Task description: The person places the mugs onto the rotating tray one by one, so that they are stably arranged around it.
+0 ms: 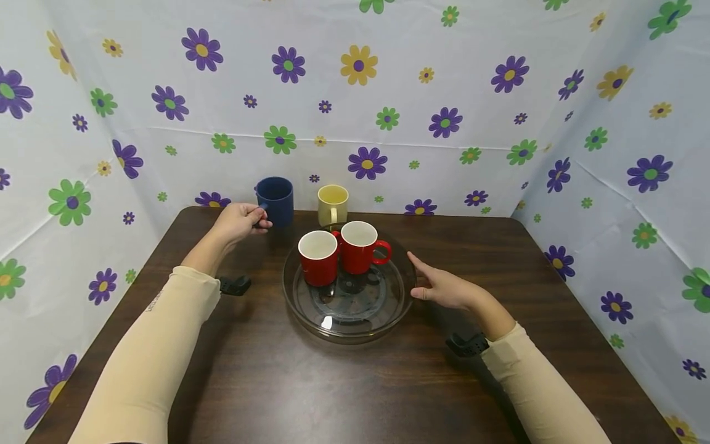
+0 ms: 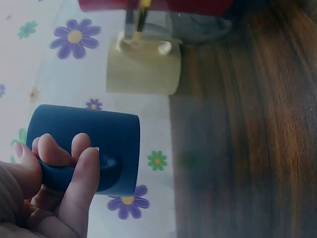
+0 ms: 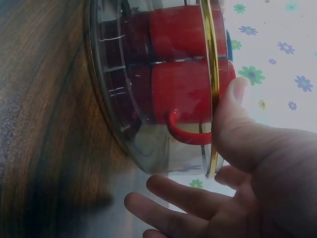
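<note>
At the back left, my left hand point(image 1: 240, 222) grips the handle of a blue mug point(image 1: 278, 200). In the left wrist view, thumb and fingers curl round that handle, and the mug point(image 2: 116, 130) appears raised off the table. Two red mugs with white insides, the left one point(image 1: 318, 265) and the right one point(image 1: 356, 253), stand upright side by side in a round see-through bowl point(image 1: 355, 336). My right hand point(image 1: 446, 287) is at the bowl's right side, its thumb against the gold-looking rim point(image 3: 214, 74) and its fingers extended near the wall.
A yellow mug point(image 1: 333, 213) stands just behind the bowl, near the back edge of the dark wooden table point(image 1: 344, 394). Flower-patterned cloth point(image 1: 399, 92) hangs behind the table and along both sides.
</note>
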Demonstrator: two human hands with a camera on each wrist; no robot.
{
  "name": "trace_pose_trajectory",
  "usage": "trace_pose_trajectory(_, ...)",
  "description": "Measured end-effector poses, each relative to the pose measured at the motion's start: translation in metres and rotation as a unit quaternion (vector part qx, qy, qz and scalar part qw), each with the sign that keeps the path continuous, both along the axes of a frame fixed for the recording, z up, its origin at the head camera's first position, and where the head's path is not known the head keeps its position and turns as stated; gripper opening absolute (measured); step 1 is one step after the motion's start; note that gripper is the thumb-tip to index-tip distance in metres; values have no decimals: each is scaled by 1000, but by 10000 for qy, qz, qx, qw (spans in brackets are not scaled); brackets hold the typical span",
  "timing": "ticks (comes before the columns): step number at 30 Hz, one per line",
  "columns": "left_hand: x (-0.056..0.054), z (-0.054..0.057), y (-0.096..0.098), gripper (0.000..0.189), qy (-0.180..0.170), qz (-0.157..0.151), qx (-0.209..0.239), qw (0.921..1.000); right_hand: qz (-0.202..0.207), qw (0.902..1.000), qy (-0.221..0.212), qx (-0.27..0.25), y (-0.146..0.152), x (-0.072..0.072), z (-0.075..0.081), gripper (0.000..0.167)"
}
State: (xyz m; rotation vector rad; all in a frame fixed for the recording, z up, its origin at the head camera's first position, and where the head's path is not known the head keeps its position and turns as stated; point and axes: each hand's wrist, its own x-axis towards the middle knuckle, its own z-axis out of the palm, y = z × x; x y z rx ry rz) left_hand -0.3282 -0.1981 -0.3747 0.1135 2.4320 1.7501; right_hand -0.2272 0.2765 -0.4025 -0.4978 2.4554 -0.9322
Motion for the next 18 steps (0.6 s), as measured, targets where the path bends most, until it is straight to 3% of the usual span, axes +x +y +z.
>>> trace_pose_trajectory(9,25,16,-12,29,188,-236,44,9995,28,9999,-21,139,-4,4,5,94)
trace_pose_trajectory(18,44,23,-21,28,300,-290,132,9990,77,9987,199,466,-8,7,9,94)
